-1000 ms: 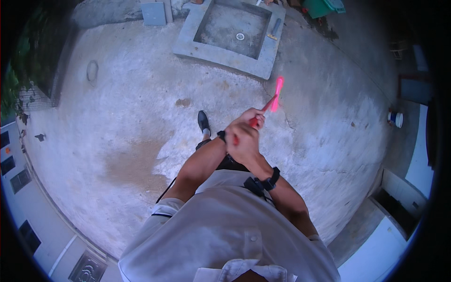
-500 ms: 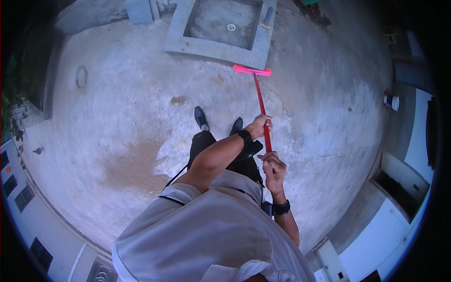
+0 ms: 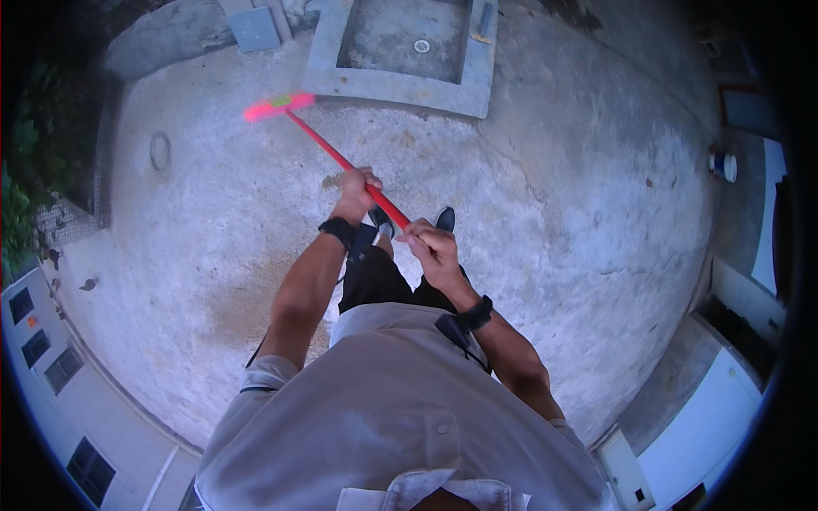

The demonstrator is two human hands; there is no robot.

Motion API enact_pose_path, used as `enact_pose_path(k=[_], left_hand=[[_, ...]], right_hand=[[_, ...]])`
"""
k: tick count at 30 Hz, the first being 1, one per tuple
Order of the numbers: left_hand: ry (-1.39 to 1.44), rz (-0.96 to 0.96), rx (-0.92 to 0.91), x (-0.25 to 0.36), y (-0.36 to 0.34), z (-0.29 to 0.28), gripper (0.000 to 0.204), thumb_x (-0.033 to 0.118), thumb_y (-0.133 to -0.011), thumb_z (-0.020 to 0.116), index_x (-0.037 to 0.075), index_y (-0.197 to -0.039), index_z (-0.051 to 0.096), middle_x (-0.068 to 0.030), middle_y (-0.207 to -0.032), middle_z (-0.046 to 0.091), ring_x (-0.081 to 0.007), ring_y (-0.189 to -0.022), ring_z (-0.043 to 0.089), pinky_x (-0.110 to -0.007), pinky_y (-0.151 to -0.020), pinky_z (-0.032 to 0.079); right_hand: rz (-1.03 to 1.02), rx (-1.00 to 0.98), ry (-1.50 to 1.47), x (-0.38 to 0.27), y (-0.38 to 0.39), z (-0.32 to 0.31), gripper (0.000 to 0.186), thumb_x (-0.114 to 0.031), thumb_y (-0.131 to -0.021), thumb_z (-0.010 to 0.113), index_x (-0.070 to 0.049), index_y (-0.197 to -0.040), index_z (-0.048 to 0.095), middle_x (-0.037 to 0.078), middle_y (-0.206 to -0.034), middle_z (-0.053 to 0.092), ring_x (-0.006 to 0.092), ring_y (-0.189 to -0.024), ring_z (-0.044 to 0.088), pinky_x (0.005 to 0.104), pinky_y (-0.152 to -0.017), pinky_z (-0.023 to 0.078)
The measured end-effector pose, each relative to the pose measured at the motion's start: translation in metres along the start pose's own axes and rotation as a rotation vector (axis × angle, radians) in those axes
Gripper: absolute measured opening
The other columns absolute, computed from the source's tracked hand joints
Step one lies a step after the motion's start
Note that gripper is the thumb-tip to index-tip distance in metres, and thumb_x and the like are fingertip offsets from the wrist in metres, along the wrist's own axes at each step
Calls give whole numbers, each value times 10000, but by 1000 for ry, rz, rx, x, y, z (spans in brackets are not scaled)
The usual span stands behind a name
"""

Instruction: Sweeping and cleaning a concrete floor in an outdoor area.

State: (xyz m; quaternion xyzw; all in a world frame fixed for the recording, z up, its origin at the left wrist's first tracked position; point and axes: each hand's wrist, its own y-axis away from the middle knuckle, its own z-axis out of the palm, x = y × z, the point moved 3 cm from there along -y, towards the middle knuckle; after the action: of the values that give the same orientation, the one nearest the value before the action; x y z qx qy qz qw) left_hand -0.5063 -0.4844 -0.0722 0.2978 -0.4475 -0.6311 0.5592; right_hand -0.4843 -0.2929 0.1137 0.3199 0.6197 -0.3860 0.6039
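Observation:
A broom (image 3: 328, 146) with a red handle slants from my body toward the far left. Its pink head (image 3: 279, 106), blurred by motion, is over the concrete floor just left of the basin's near corner. My left hand (image 3: 356, 194) is wrapped round the handle about midway along. Closer to my body, my right hand (image 3: 433, 251) grips the handle near its end. Each wrist wears a black band.
A raised concrete basin (image 3: 392, 88) with a round drain (image 3: 422, 47) stands ahead. A brush-like tool (image 3: 482, 25) lies on its right rim. A grey-blue panel (image 3: 254, 31) leans at the far left; a white bucket (image 3: 724, 167) is at the far right.
The broom's head has swung left, from the basin's near right corner to beyond its left corner. Both hands have moved left with the handle, and my right hand has closed more fully around it.

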Motion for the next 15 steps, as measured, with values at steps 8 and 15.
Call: enact_pose_path(k=[8,15], left_hand=[[-140,-321,-188,-156,-33,46,188,35,-846,477,96,-681,410,3,-555,356,-104,-451,377,-246,-402,340],[-245,-580,-253,-177,-15,92,291,19,-846,507,133,-632,346,42,-519,338,-94,-413,348,-248,-412,342]], right_hand=[[44,234,308,-78,27,-28,176,-50,-888,527,42,-763,611,115,-696,579,197,-646,540,297,-592,429],[124,319,469,-56,18,-12,171,-36,-876,527,51,-733,557,135,-714,572,238,-653,544,325,-608,443]])
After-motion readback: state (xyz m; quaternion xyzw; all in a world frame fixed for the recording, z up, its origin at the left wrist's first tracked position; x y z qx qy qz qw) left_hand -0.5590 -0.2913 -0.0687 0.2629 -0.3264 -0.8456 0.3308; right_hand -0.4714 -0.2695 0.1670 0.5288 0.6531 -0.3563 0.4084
